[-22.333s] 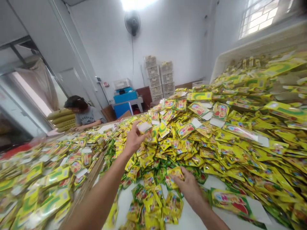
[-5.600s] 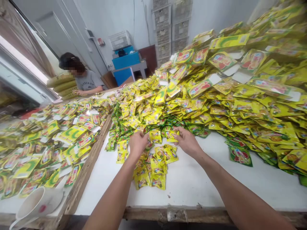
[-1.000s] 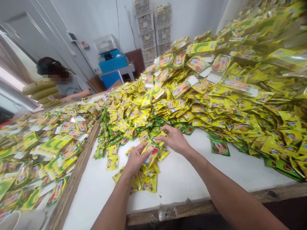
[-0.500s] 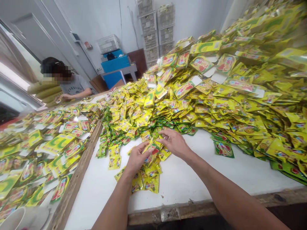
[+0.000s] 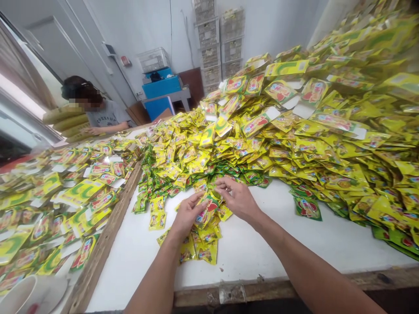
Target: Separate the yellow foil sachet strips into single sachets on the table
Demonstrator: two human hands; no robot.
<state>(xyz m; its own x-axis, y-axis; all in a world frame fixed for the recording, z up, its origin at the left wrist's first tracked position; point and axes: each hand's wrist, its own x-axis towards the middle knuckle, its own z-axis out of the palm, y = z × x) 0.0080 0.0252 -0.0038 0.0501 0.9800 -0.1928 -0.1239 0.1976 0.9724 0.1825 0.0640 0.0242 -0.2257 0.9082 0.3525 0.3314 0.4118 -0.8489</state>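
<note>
At the near left, cup: a white cup (image 5: 49, 291), partly cut off by my view, just beside the scattered cartons (image 5: 80, 192) that spread back across the left side
Far left: a person (image 5: 104, 117) in a grey shirt, behind those cartons, beside stacked sacks (image 5: 63, 118)
Wooden strip: a worn strip (image 5: 109, 231) divides the cartons from the white surface (image 5: 268, 248) before me
Small packets: yellow packets (image 5: 157, 214) lie flat just left of my hands
Left grip: my left grip (image 5: 187, 213) grasps a carton (image 5: 207, 211) with a red and green front, thumb across it, tilted above loose yellow packets (image 5: 203, 249) on the surface
Right grip: my right grip (image 5: 238, 198) is bent at the carton's upper end, thumb and fingertips close together; whether they pinch anything, I cannot tell
Green packet: one green packet (image 5: 307, 208) lies at the foot of the mound, well apart from my right grip
Mound: a tall heap (image 5: 330, 174) of yellow packets, cartons on top, rises behind my hands and to the right
</note>
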